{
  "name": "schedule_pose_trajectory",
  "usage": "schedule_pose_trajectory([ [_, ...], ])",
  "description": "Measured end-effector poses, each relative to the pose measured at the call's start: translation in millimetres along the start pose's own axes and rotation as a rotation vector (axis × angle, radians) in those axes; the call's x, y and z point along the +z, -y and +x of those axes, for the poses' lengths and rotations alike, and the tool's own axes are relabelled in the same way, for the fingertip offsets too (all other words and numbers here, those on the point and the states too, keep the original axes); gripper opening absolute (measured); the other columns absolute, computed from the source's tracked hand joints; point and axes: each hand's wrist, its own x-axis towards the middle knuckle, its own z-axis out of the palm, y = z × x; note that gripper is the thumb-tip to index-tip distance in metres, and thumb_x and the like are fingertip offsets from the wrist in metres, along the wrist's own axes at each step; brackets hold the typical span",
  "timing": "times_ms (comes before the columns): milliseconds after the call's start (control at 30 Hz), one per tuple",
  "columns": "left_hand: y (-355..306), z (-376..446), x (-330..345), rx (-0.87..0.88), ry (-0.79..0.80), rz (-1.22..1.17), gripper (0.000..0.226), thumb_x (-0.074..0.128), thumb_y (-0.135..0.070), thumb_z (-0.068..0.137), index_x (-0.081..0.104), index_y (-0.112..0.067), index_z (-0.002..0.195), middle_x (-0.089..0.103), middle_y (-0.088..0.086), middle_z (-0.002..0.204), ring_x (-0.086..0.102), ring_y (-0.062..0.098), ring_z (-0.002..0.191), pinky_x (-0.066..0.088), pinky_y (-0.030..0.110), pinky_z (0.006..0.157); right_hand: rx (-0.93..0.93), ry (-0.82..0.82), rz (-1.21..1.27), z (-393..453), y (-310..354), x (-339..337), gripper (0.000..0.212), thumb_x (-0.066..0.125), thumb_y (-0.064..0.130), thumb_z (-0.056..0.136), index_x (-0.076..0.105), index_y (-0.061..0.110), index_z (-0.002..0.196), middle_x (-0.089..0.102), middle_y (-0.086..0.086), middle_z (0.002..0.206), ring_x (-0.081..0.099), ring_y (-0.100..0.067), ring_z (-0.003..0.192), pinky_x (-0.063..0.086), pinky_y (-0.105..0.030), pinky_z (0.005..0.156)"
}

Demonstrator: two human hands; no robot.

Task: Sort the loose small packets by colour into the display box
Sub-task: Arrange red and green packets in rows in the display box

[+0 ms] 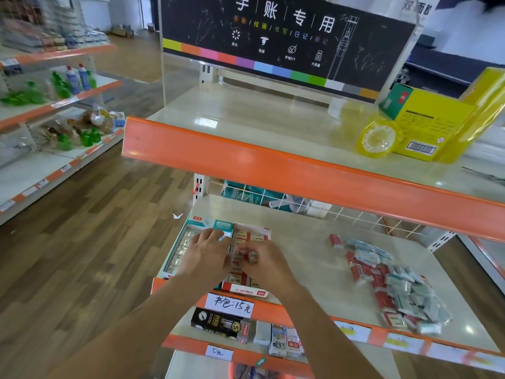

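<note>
**Both hands over the display boxes on the middle shelf**

Now both forearms reach forward from the bottom of the view and meet over the left part of the pale shelf [314,258]. The left hand [206,251] lies palm down with fingers spread and quite straight, resting on the teal-and-white cardboard display box [191,236], near its border with the red-and-white cardboard display box [252,236] just beside it. The right hand [261,262] is curled, and its fingertips pinch a small red-and-white packet [249,255] over the red box; this spot is blurred, so the exact grip is hard to read.

The hands cover the middle of both boxes, and I cannot count the packets inside. Silver-looking packets show in rows in the teal box, left of the left hand.

The loose pile of small red and pale teal packets [393,285] lies well apart, on the right side of the same shelf. One single red packet [336,240] lies near the pile's far end. The orange shelf edge [273,160] above hides the back of this shelf.
</note>
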Motion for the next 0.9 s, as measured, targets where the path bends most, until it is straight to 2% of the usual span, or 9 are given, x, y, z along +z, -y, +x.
schedule_pose_trajectory([
  [133,-0.8,1.9,1.6,0.016,-0.012,-0.004,0.035,0.074,-0.026,0.075,0.067,-0.019,0.108,0.064,0.007,0.110,0.059,0.030,0.109,0.048,0.045,0.090,0.000,0.004,-0.008,0.3,-1.0,1.4,0.031,0.070,0.019,0.085,0.071,0.032,0.113,0.070,0.015,0.107,0.063,-0.003,0.094,0.055,-0.027,0.084],
  [200,-2.1,3.0,1.9,0.018,-0.012,0.009,0.035,0.077,-0.024,0.070,0.068,-0.018,0.103,0.066,0.006,0.105,0.061,0.029,0.104,0.051,0.044,0.086,-0.001,0.012,-0.009,-0.8,0.0,1.1,0.029,0.068,0.018,0.086,0.071,0.032,0.111,0.070,0.014,0.104,0.063,-0.005,0.093,0.056,-0.031,0.083],
  [300,-7.3,6.1,2.3,0.030,-0.016,-0.004,0.040,0.075,-0.022,0.070,0.067,-0.017,0.109,0.064,0.008,0.111,0.058,0.030,0.109,0.048,0.046,0.091,-0.003,-0.007,0.007,-3.8,-1.9,-3.0,0.025,0.065,0.016,0.088,0.070,0.033,0.104,0.070,0.010,0.099,0.065,-0.010,0.089,0.058,-0.035,0.079],
  [433,-18.2,14.4,4.3,0.097,-0.026,-0.009,0.037,0.068,-0.025,0.075,0.064,-0.015,0.111,0.061,0.007,0.116,0.054,0.029,0.111,0.045,0.044,0.094,0.029,-0.126,-0.102,-11.9,-13.2,-26.1,0.020,0.063,0.023,0.093,0.070,0.027,0.111,0.065,0.008,0.113,0.058,-0.011,0.104,0.049,-0.026,0.087],
  [500,-26.2,19.2,5.1,0.130,-0.041,-0.029,0.034,0.067,-0.026,0.076,0.065,-0.016,0.108,0.061,0.005,0.113,0.055,0.027,0.107,0.048,0.043,0.091,0.051,-0.139,-0.105,-17.4,-22.7,-36.6,0.022,0.061,0.024,0.094,0.070,0.023,0.113,0.065,0.003,0.117,0.056,-0.013,0.108,0.045,-0.026,0.090],
  [633,-47.0,28.2,14.9,0.183,-0.026,-0.021,0.035,0.076,-0.018,0.064,0.070,-0.014,0.098,0.065,0.007,0.100,0.060,0.030,0.098,0.051,0.043,0.084,0.142,-0.165,-0.073,-29.9,-51.3,-42.7,0.035,0.058,0.026,0.093,0.060,0.029,0.128,0.058,0.009,0.132,0.044,-0.009,0.127,0.036,-0.025,0.107],
  [767,-72.5,34.5,20.7,0.233,-0.008,-0.024,0.035,0.079,-0.017,0.059,0.071,-0.018,0.093,0.067,0.006,0.095,0.063,0.031,0.091,0.052,0.046,0.079,0.215,-0.179,-0.048,-45.8,-72.1,-47.9,0.039,0.059,0.028,0.093,0.056,0.031,0.132,0.054,0.010,0.135,0.039,-0.008,0.131,0.033,-0.024,0.110],
  [900,-97.4,36.3,28.2,0.286,0.008,-0.079,0.033,0.068,-0.019,0.075,0.067,-0.016,0.108,0.061,0.008,0.113,0.055,0.031,0.111,0.042,0.046,0.096,0.246,-0.215,-0.075,-62.8,-87.7,-55.7,0.041,0.061,0.026,0.092,0.056,0.028,0.133,0.054,0.008,0.136,0.043,-0.012,0.128,0.028,-0.018,0.106],
])
